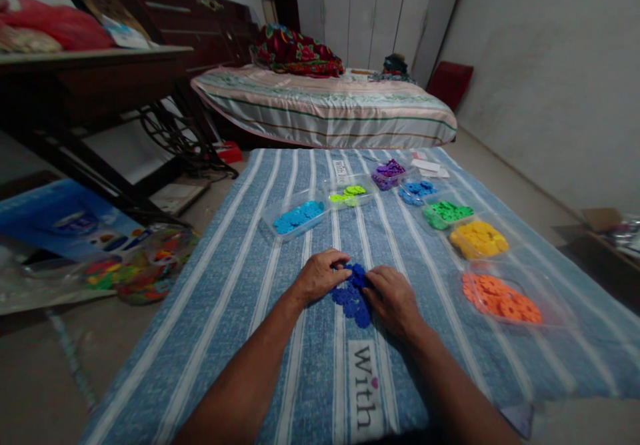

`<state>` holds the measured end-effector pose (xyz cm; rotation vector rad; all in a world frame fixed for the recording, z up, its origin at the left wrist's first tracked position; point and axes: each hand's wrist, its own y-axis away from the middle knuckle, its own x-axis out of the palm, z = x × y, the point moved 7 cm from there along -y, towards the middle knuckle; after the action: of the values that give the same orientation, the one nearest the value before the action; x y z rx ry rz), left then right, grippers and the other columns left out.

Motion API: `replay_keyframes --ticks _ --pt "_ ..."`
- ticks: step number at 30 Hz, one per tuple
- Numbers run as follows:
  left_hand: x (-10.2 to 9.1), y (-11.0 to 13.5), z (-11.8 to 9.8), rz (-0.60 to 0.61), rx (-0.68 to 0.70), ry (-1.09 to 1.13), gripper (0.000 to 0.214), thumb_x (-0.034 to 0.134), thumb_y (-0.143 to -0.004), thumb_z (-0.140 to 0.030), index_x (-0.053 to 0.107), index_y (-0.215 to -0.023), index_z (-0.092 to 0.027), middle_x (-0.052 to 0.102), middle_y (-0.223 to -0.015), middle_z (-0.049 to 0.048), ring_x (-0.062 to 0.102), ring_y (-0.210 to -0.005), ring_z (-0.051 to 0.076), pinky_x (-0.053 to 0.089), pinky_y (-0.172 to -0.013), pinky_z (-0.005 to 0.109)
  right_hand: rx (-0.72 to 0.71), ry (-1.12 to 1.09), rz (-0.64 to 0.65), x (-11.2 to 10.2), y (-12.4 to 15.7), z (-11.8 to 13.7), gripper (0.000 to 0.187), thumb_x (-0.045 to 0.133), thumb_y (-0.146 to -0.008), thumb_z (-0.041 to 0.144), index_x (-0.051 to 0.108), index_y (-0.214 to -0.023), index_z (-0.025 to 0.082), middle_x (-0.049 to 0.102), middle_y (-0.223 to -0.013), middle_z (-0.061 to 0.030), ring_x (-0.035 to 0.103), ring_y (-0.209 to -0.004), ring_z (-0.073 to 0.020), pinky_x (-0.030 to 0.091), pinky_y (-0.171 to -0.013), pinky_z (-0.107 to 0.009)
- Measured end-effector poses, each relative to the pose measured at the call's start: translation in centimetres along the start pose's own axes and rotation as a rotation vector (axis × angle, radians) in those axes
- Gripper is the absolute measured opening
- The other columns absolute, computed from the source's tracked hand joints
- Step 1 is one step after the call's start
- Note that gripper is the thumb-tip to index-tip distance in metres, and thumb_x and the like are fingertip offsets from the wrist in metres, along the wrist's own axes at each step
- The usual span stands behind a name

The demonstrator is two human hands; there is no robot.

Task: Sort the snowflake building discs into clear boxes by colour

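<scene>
Dark blue notched plastic discs (356, 306), several joined or bunched together, are between my two hands over the striped cloth. My left hand (321, 275) pinches the upper left edge of the cluster with thumb and fingers. On the other side, my right hand (393, 299) has its fingers curled against the upper right discs. How the discs are linked is hard to make out. Beyond my hands stand clear boxes with light blue discs (299, 217) and lime green discs (349, 195).
Along the right stand more boxes: orange discs (501, 297), yellow discs (479, 239), green discs (447, 214), blue discs (417, 192) and purple pieces (389, 174). White cards (429, 167) lie at the back. A bed (325, 108) stands beyond the table, a sewing table (100, 78) at left.
</scene>
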<state>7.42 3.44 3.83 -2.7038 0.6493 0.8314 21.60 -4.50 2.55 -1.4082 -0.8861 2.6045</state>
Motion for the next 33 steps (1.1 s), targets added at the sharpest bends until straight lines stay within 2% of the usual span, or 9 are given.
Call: replay_keyframes --ticks 5,8,10,22,33 --pt "0.8 0.2 -0.5 0.068 0.093 -0.036 0.037 0.068 -0.070 -0.023 0.068 -0.106 -0.018 0.067 -0.113 0.0067 0.064 -0.097 0.020 0.050 -0.089 0.033 0.011 -0.017 -0.008 -0.1 0.0 -0.1 0.019 0.049 -0.092 0.023 0.063 -0.105 0.019 0.065 -0.095 -0.0087 0.057 -0.091 -0.0224 0.046 -0.080 -0.036" --pt "1.0 0.2 -0.8 0.072 0.135 -0.091 0.041 0.069 -0.069 -0.021 0.067 -0.110 -0.020 0.067 -0.118 0.0061 0.059 -0.112 0.023 0.044 -0.101 0.038 0.012 -0.032 -0.021 -0.2 0.0 -0.1 0.019 0.048 -0.092 0.021 0.062 -0.104 0.019 0.065 -0.094 -0.0084 0.057 -0.089 -0.0217 0.046 -0.078 -0.035" --pt "1.2 0.3 -1.0 0.074 0.160 -0.124 0.040 0.069 -0.069 -0.020 0.068 -0.110 -0.022 0.068 -0.117 0.0050 0.057 -0.115 0.023 0.042 -0.103 0.038 0.016 -0.043 -0.038 -0.3 -0.1 0.0 0.020 0.047 -0.092 0.020 0.063 -0.104 0.019 0.065 -0.093 -0.0081 0.058 -0.088 -0.0214 0.046 -0.078 -0.035" --pt "2.0 0.1 -1.6 -0.005 0.209 -0.228 0.023 0.066 -0.074 -0.020 0.069 -0.097 -0.021 0.071 -0.100 0.0048 0.062 -0.096 0.021 0.046 -0.092 0.036 0.078 -0.028 -0.089 -0.5 -0.2 -0.3 0.021 0.044 -0.093 0.020 0.064 -0.099 0.019 0.065 -0.084 -0.0074 0.058 -0.082 -0.0201 0.045 -0.075 -0.033" --pt "2.3 0.1 -2.0 -0.033 0.217 -0.265 0.016 0.063 -0.076 -0.020 0.067 -0.092 -0.020 0.069 -0.092 0.0050 0.061 -0.092 0.021 0.048 -0.087 0.034 0.106 -0.005 -0.098 -0.5 -0.2 -0.5 0.017 0.047 -0.090 0.018 0.063 -0.096 0.019 0.063 -0.082 -0.0070 0.056 -0.081 -0.0208 0.044 -0.075 -0.033"
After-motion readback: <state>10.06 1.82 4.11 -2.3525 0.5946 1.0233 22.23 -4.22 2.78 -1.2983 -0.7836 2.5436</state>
